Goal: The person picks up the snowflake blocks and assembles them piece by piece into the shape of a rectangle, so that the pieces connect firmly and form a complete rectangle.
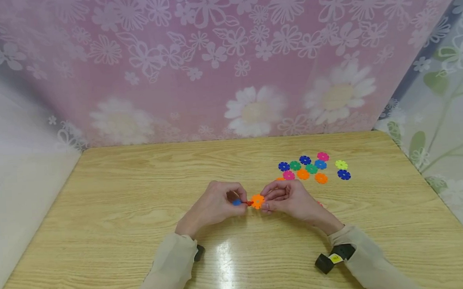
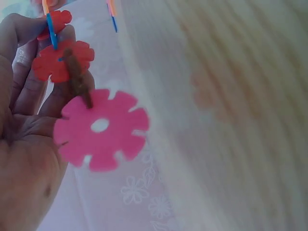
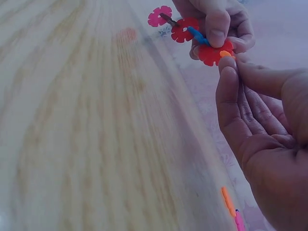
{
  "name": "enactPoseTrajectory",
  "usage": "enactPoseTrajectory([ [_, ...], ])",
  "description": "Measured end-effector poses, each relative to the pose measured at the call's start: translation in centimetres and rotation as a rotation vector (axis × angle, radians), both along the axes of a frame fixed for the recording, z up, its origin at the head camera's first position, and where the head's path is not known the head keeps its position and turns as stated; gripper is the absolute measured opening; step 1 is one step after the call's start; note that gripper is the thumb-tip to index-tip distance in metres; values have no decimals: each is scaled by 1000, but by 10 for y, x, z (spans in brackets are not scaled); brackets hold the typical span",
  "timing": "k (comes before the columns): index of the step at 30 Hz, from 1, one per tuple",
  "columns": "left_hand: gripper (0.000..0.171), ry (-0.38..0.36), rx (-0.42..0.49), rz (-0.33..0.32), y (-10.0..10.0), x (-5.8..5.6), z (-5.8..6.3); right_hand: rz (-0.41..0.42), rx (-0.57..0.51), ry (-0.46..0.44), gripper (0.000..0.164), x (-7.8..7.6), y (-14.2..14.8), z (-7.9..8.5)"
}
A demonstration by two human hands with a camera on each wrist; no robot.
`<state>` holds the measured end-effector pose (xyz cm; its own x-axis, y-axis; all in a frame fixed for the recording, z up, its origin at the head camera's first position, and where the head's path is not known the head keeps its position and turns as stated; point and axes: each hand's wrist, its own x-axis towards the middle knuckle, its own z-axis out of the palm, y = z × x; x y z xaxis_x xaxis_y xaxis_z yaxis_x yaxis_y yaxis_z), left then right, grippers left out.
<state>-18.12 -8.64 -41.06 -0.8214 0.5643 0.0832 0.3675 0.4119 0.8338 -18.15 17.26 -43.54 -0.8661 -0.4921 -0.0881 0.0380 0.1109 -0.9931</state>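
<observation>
My left hand (image 1: 217, 203) pinches a chain of slotted plastic snowflake discs near its right end. In the left wrist view, the chain runs from a pink disc (image 2: 125, 127) through a brown disc (image 2: 77, 79) seen edge-on, a red disc (image 2: 84, 54) and a blue disc (image 2: 51, 31) to another red disc (image 2: 62, 18). Opposite, my right hand (image 1: 292, 198) pinches an orange disc (image 1: 257, 201) between thumb and fingertips. That orange disc meets the end red disc (image 3: 210, 56); whether their slots are joined I cannot tell.
Loose discs lie at the back right of the wooden table (image 1: 118, 182), among them a yellow disc (image 1: 341, 164), a green disc (image 1: 295, 165) and a dark blue disc (image 1: 344, 174). A flowered pink cloth (image 1: 196, 84) rises behind the table's far edge.
</observation>
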Motion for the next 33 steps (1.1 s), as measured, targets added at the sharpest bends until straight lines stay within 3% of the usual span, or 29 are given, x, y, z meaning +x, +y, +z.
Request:
enactPoseTrajectory([
  [9, 7, -30, 8, -7, 0, 0, 0, -5, -22, -4, 37, 1, -4, -2],
  [17, 9, -64, -5, -17, -2, -2, -2, -21, 160, 86, 34, 4, 8, 1],
  [26, 7, -96, -10, -11, -5, -2, -3, -24, 271, 253, 24, 1, 49, 2],
  [33, 7, -100, -4, -3, -5, -1, -3, -97, 386, 267, 23, -2, 76, 9],
])
